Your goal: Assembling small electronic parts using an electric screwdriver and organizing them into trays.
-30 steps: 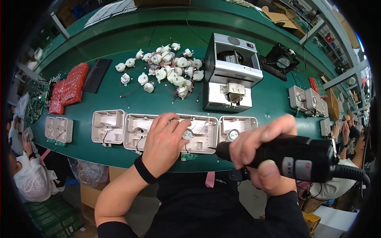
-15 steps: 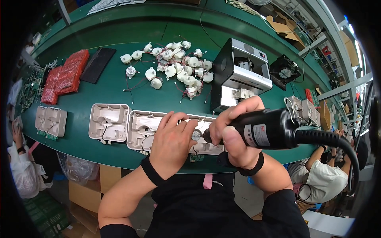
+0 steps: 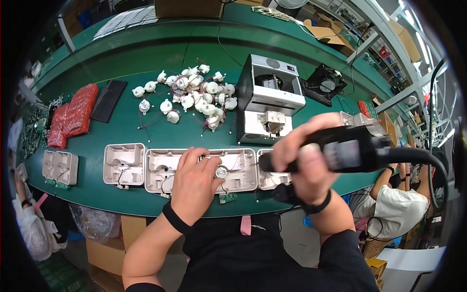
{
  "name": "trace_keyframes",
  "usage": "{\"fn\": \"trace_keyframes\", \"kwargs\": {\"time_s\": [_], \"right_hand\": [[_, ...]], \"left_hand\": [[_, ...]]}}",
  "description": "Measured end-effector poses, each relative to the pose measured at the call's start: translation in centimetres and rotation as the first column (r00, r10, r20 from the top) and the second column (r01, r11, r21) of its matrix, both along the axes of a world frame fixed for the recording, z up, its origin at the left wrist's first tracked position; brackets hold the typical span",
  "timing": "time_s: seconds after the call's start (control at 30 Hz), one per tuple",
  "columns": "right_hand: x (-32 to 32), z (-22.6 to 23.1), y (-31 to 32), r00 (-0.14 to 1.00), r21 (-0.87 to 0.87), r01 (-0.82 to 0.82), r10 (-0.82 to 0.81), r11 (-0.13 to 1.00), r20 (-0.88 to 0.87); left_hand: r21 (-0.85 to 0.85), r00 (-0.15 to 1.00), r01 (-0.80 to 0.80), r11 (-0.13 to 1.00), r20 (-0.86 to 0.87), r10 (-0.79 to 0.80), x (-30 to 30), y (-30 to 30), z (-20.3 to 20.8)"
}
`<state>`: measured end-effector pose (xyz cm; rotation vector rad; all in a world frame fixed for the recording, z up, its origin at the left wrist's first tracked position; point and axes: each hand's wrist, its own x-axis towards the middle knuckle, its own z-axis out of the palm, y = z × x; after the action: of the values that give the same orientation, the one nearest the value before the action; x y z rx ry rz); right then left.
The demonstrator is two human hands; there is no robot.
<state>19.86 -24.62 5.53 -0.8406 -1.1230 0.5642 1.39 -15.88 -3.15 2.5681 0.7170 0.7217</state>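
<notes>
White case (image 3: pixel 247 181) lies open side up on the green table (image 3: pixel 97 194), with our left hand (image 3: pixel 194 182) over its middle. Our left fingers are bent and a little apart, and the thumb and first finger are close to a small round motor (image 3: pixel 222 172) inside the case. We cannot tell if they pinch anything. Our right hand (image 3: pixel 311 163) is wrapped around a fat black power tool (image 3: pixel 352 148); its nose points left and looks apart from the motor.

We think the case is light, hard and smooth, so it could slide if bumped. Its long outer walls look best to hold. The thin wires inside may pull loose, so we should be gentle there. The motor looks small but firm, best held by its round rim.

Just below the case sits a little green board (image 3: pixel 227 198). Smaller cases (image 3: pixel 138 177) lie on both sides, the right one partly hidden by the tool. Farther off, we see a pile of white round parts (image 3: pixel 188 101) and a silver and black machine (image 3: pixel 267 100).
</notes>
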Motion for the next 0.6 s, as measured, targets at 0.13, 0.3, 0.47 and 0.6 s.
{"fn": "trace_keyframes", "kwargs": {"time_s": [0.13, 0.3, 0.47, 0.6], "right_hand": [[3.5, 2.5, 0.5, 0.990, 0.080, 0.135, -0.137, 0.988, 0.022], [6.0, 2.3, 3.0, 0.964, 0.070, 0.245, -0.251, 0.967, 0.086], [5.8, 2.3, 3.0, 0.969, -0.069, 0.227, -0.218, 0.971, 0.112], [3.3, 2.7, -0.1, 0.995, -0.065, 0.042, -0.048, 0.997, -0.089]], "left_hand": [[-0.005, 1.000, -0.008, 1.000, -0.018, 0.008, 0.7, -1.0, 0.1], [-0.018, 1.000, 0.005, 1.000, -0.017, -0.005, 2.5, -2.3, 0.2], [-0.058, 1.000, 0.009, 0.998, 0.027, -0.007, 3.3, -2.9, 0.1], [-0.153, 0.994, -0.106, 0.983, 0.015, 0.109, 3.4, -3.3, -0.4]]}}
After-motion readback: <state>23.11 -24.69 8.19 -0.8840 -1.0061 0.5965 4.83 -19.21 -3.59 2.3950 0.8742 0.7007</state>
